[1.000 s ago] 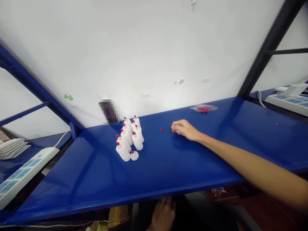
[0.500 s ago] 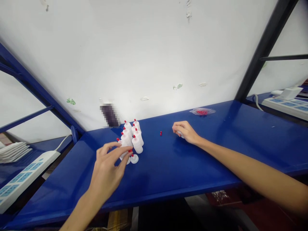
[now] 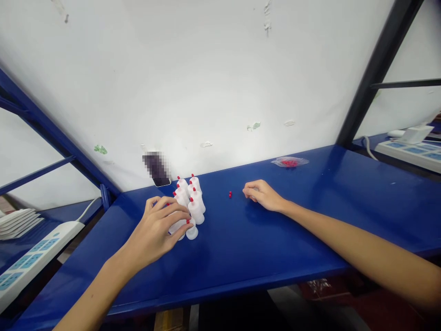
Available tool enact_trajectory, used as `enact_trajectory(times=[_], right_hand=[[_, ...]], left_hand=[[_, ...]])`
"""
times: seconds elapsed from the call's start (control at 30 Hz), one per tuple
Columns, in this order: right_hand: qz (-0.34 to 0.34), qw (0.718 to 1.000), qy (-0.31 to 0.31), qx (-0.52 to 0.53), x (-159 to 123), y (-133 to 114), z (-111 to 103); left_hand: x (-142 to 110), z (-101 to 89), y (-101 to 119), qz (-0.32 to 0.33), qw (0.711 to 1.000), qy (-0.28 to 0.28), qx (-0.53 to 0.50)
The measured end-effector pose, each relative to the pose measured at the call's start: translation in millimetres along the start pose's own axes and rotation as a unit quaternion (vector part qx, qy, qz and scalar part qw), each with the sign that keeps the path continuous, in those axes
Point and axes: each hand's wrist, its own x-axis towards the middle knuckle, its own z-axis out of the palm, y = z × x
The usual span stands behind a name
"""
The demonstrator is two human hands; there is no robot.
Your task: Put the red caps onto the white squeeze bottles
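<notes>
Several white squeeze bottles (image 3: pixel 196 213) with red-tipped caps stand upright in two close rows on the blue table. My left hand (image 3: pixel 161 225) reaches over the front of the left row, its fingers curled and covering part of the bottles there. Its thumb and fingertips close around the red tip of a front white bottle (image 3: pixel 192 232), whose lower part shows below the thumb. On the right, my right hand (image 3: pixel 260 194) rests on the table with its fingers curled in. Whatever lies inside them is hidden.
Small red caps (image 3: pixel 230 195) lie between my hands. A clear bag of red caps (image 3: pixel 290 162) is at the back right. A phone-like dark object (image 3: pixel 159 170), partly blurred, leans on the wall behind the bottles. White power strips (image 3: pixel 37 253) lie at both sides.
My left hand has shifted over the front bottles and spread more across them. My right hand has moved slightly left and down; the white thing visible under it no longer shows.
</notes>
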Motion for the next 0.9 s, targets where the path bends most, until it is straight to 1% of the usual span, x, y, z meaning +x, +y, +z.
enact_trajectory(times=[0.2,0.3,0.4,0.47,0.53,0.6,0.63,0.67,0.7,0.73,0.77,0.83,0.87,0.9], right_hand=[[0.010,1.000,-0.014,-0.006,-0.7,-1.7,0.8],[0.008,1.000,-0.017,-0.017,-0.6,-2.0,1.1],[0.009,1.000,-0.017,-0.021,-1.0,-3.0,0.9],[0.009,1.000,-0.017,-0.014,-1.6,-3.9,0.7],[0.006,1.000,-0.009,0.014,-2.1,-4.6,0.5],[0.002,0.998,0.012,0.068,-2.2,-5.0,0.0],[-0.001,0.995,0.024,0.096,-2.0,-5.0,-0.6],[-0.002,0.992,0.035,0.120,-1.6,-4.8,-1.2],[-0.003,0.990,0.044,0.137,-1.0,-4.4,-2.1],[-0.002,0.988,0.050,0.146,-0.3,-3.8,-2.9],[0.001,0.987,0.057,0.148,0.7,-2.8,-3.6],[0.016,0.987,0.070,0.143,3.3,0.3,-4.2],[0.026,0.988,0.078,0.134,5.0,2.3,-4.0],[0.037,0.988,0.089,0.120,7.1,4.5,-3.9]], left_hand=[[-6.4,15.0,-12.2,-0.018,0.999,-0.008,0.024],[-10.3,22.6,-12.8,-0.028,0.999,-0.016,0.032],[-11.6,25.3,-13.0,-0.023,0.998,-0.024,0.046],[-11.0,22.9,-13.5,-0.015,0.998,-0.005,0.066],[-9.3,17.2,-9.6,-0.008,0.995,0.050,0.085],[-6.9,10.6,5.1,0.000,0.989,0.128,0.069],[-5.1,8.2,17.7,-0.001,0.985,0.166,0.036],[-2.9,7.2,33.4,0.004,0.981,0.193,-0.023],[0.1,7.8,51.2,-0.015,0.972,0.209,-0.109],[4.2,10.5,69.8,-0.031,0.958,0.200,-0.202],[9.6,15.3,87.4,-0.030,0.947,0.174,-0.268],[24.9,30.6,114.0,-0.005,0.944,0.102,-0.314],[34.5,40.5,121.2,-0.018,0.942,0.079,-0.326],[44.8,51.3,124.1,-0.046,0.937,0.052,-0.342]])
